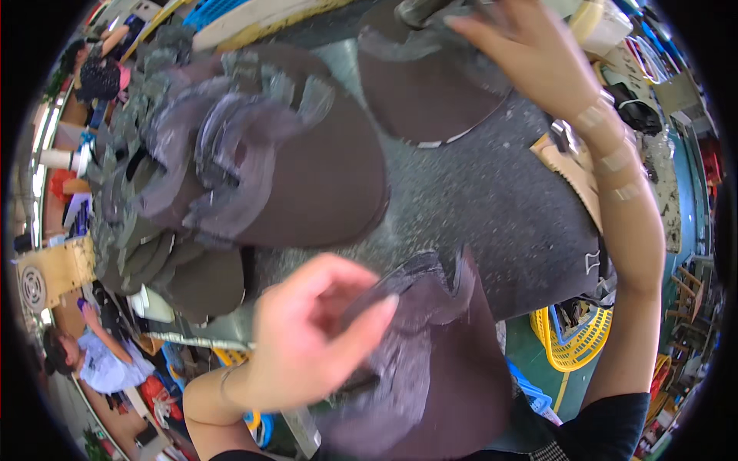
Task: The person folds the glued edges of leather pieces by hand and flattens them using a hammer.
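in the head view, the person's left hand (304,342) is pinching the upper edge of a dark brown, curved sheet piece with a grey, notched rim (469,373), its thumb and fingers closing narrowly on that edge; this piece is hanging in front of the body, at the near side of a dark grey, speckled tabletop (477,207). the right hand (530,54) is reaching over the far side, blurring, its thumb standing out over a second brown, grey-edged piece (427,88); its fingers are running out of view, so whether they are holding anything i cannot tell. a heaped pile of similar brown pieces (330,173) is covering the tabletop's left part, and a yellow, slotted plastic basket (573,355) is sitting below the right edge.
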### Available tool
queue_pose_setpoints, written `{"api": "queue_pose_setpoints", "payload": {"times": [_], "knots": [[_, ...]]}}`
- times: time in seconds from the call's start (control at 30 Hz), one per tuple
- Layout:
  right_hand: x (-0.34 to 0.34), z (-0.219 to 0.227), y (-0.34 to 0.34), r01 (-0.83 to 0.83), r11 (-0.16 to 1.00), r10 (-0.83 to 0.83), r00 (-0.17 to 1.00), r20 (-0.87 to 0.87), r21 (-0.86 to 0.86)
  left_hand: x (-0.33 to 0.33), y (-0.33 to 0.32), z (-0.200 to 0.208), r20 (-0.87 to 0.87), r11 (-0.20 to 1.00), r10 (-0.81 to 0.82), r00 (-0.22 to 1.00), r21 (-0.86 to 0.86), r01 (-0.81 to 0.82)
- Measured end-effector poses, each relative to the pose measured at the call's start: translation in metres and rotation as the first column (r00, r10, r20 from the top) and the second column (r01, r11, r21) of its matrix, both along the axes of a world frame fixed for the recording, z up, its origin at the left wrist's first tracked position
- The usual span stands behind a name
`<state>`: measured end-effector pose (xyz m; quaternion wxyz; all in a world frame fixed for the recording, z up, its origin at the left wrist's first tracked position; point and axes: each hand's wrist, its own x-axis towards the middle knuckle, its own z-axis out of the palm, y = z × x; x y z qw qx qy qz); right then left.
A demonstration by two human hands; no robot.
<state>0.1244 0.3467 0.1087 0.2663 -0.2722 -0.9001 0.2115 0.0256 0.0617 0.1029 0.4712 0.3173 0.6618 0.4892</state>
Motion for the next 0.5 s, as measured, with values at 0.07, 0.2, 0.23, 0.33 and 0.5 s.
{"api": "queue_pose_setpoints", "payload": {"times": [0.07, 0.2, 0.23, 0.33, 0.5], "knots": [[0.021, -0.007, -0.038, -0.216, 0.975, 0.207, 0.969, -0.136, -0.053, -0.002, -0.017, -0.042, 0.072, 0.983, 0.015, 0.997, -0.182, -0.001], [0.074, -0.004, -0.122, -0.569, 0.815, 0.512, 0.616, 0.599, -0.113, 0.003, -0.043, -0.074, 0.136, 0.965, 0.193, 0.972, -0.205, -0.163], [0.078, 0.000, -0.130, -0.522, 0.792, 0.609, 0.634, 0.477, -0.317, 0.003, -0.045, -0.074, 0.130, 0.974, 0.182, 0.975, -0.161, -0.160], [0.109, -0.046, -0.155, -0.565, 0.811, 0.567, 0.693, 0.445, -0.154, -0.007, -0.046, -0.068, -0.098, 0.980, 0.023, 0.995, -0.193, -0.041], [0.104, -0.050, -0.158, -0.519, 0.824, 0.565, 0.735, 0.375, -0.226, -0.016, -0.034, -0.072, -0.611, 0.981, -0.019, 0.791, 0.141, 0.133]]}}
